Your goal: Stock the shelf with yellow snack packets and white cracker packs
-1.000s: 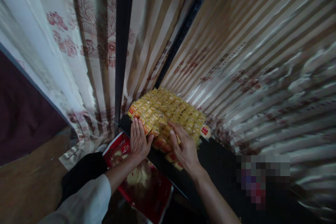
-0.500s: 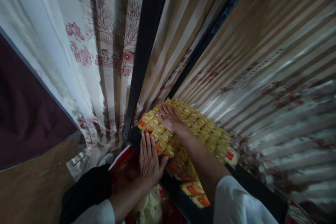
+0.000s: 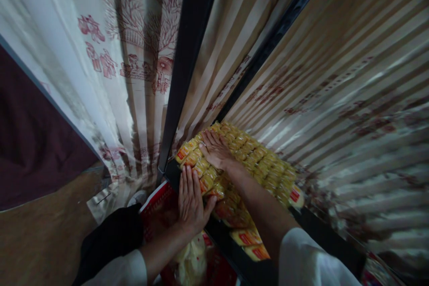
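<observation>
Rows of small yellow plastic-wrapped packets (image 3: 268,167), some with red and orange labels, lie packed side by side on a black shelf (image 3: 228,243). My right hand (image 3: 216,148) rests flat on top of the packets toward the far left corner, fingers stretched out. Along the near edge of the rows, my left hand (image 3: 192,199) lies with its fingers extended against the front packets and its thumb spread to the right. Neither hand is wrapped around a packet. My right forearm hides part of the middle rows.
Black metal uprights (image 3: 186,62) rise behind the shelf. Cream curtains (image 3: 140,44) with dark red drawings hang around it. Below the shelf is a red basket (image 3: 156,201) holding pale, bagged items (image 3: 191,259). A dark maroon cloth (image 3: 36,143) hangs at the left above a brown floor (image 3: 43,237).
The view has shifted slightly. Both hands stay in nearly the same places on the packets, and the rows look unchanged.
</observation>
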A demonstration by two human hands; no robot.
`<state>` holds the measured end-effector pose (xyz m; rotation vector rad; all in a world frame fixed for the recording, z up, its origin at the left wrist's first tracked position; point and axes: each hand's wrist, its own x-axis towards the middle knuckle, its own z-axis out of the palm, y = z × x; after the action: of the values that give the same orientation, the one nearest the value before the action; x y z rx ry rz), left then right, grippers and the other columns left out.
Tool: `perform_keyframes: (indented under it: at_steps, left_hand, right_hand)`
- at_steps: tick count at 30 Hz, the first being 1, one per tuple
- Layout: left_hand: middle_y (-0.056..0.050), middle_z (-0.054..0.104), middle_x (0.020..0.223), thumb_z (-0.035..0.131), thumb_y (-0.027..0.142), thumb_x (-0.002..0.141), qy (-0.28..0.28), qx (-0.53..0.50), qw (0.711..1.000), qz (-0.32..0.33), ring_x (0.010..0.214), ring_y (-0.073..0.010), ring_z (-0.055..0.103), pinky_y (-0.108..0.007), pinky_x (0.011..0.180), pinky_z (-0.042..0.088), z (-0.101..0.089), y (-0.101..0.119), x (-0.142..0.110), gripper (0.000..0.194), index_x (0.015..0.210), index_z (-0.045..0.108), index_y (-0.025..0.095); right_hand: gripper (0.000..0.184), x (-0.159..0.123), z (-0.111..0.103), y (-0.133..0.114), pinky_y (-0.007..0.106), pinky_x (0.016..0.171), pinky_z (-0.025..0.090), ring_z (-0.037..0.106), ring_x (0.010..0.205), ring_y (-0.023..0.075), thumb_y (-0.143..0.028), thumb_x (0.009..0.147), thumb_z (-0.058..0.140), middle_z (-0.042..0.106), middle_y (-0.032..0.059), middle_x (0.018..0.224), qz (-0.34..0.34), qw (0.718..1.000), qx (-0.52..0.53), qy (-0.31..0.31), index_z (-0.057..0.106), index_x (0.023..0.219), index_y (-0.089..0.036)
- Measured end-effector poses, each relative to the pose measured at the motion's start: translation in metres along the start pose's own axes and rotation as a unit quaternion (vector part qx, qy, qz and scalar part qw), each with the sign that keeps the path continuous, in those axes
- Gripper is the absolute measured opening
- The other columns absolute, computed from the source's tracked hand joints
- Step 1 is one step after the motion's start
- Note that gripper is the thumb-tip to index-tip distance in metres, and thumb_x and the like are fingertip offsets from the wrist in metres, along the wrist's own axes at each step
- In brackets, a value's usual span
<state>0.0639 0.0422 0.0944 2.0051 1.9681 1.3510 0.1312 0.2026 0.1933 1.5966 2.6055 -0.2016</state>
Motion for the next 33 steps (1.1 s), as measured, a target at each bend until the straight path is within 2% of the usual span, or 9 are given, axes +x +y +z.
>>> perform_keyframes:
  at_steps: [9, 16, 25, 33]
  left_hand:
    - [-0.023, 0.002, 0.153, 0.048, 0.043, 0.088, 0.001, 0.000, 1.000, 0.010, 0.141, -0.0360, 0.006, -0.055, 0.109, 0.027, 0.0010, 0.0002, -0.0007, 0.087, 0.148, -0.002, 0.006]
    - [-0.024, 0.001, 0.153, 0.045, 0.044, 0.090, -0.001, 0.015, 1.000, 0.019, 0.141, -0.0365, 0.007, -0.055, 0.108, 0.029, -0.0003, 0.0002, 0.0014, 0.085, 0.147, -0.002, 0.003]
    - [-0.023, 0.003, 0.153, 0.046, 0.041, 0.089, -0.002, 0.013, 1.000, 0.028, 0.141, -0.0363, 0.008, -0.055, 0.108, 0.029, -0.0018, -0.0006, 0.0026, 0.083, 0.147, 0.000, 0.003]
    - [-0.024, 0.003, 0.153, 0.048, 0.045, 0.088, -0.004, 0.015, 1.000, 0.020, 0.141, -0.0367, 0.008, -0.055, 0.108, 0.029, 0.0027, -0.0022, 0.0010, 0.086, 0.147, 0.000, 0.003]
  right_hand:
    - [0.065, -0.0011, 0.0020, -0.0016, 0.046, 0.115, -0.002, 0.004, 0.144, 0.0221, -0.052, 0.093, 0.011, 0.011, 0.0043, 0.156, -0.003, 1.000, -0.010, 0.004, 0.014, 0.148, -0.017]
    - [0.066, -0.0035, -0.0016, -0.0054, 0.044, 0.116, -0.003, 0.000, 0.144, 0.0204, -0.054, 0.092, 0.007, 0.007, 0.0018, 0.156, 0.004, 0.999, -0.029, -0.021, 0.009, 0.149, -0.019]
    - [0.068, -0.0041, 0.0018, -0.0034, 0.040, 0.116, -0.002, 0.000, 0.144, 0.0199, -0.054, 0.092, 0.007, 0.009, 0.0033, 0.156, -0.011, 1.000, -0.017, -0.001, 0.011, 0.148, -0.017]
    - [0.068, -0.0019, 0.0058, -0.0017, 0.042, 0.115, -0.004, -0.001, 0.144, 0.0212, -0.055, 0.092, 0.008, 0.008, 0.0043, 0.156, 0.011, 1.000, -0.014, -0.002, 0.012, 0.148, -0.018]
